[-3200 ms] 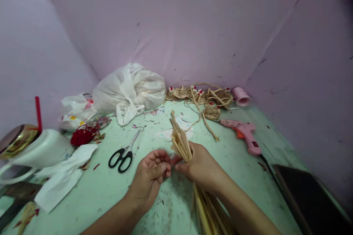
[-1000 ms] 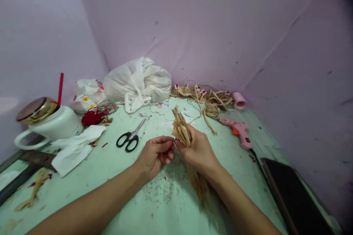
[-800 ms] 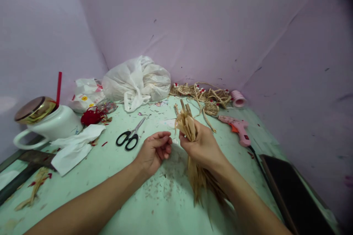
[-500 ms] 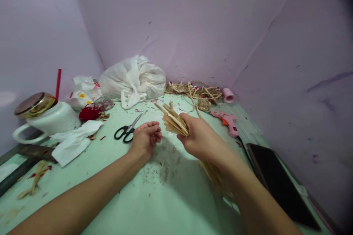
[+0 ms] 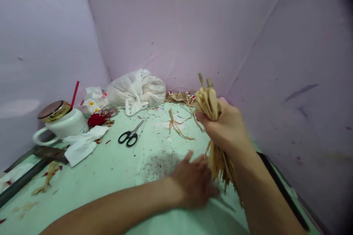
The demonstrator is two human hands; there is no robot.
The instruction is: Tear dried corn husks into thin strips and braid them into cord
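My right hand point(image 5: 230, 128) is wrapped around a bundle of dry, straw-coloured leaf strips point(image 5: 208, 104), held upright above the table. The folded upper end fans out over my thumb, with two short stubs on top. Loose strips hang below the fist. My left hand point(image 5: 194, 178), blurred by motion, is low over the table beside the hanging ends, its fingers apart. I cannot tell whether it touches them. Scissors with black handles point(image 5: 131, 136) lie to the left. Loose pale cord strands point(image 5: 176, 126) lie beyond my hands.
A white mug point(image 5: 67, 125) with a gold lid point(image 5: 55, 111) stands left, near a tissue point(image 5: 85, 145), a hammer point(image 5: 51, 153) and red yarn point(image 5: 97, 118). A white plastic bag point(image 5: 138, 90) and braided cord pieces point(image 5: 179, 97) lie along the back wall. A dark flat object point(image 5: 286, 191) lies right.
My right hand has raised the bundle and moved right, turning it upright. My left hand has moved right and nearer to me, toward the hanging ends, its fingers spreading. The view has shifted slightly.
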